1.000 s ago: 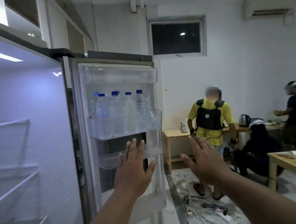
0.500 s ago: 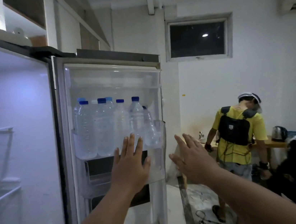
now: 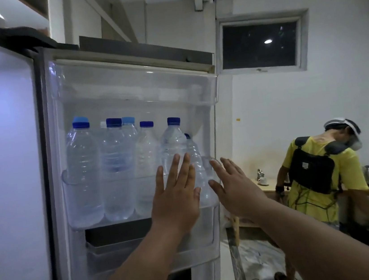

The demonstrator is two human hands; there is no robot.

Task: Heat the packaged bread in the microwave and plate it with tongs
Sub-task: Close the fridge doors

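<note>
My left hand (image 3: 177, 199) and right hand (image 3: 234, 189), fingers straight, meet the fridge door (image 3: 126, 95) to swing it shut.

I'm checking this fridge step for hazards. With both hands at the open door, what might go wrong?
1. The left hand lies flat over the door shelf packed with water bottles; a hard shove may rattle or topple them.
2. The right hand is at the door edge and may get pinched.
</note>
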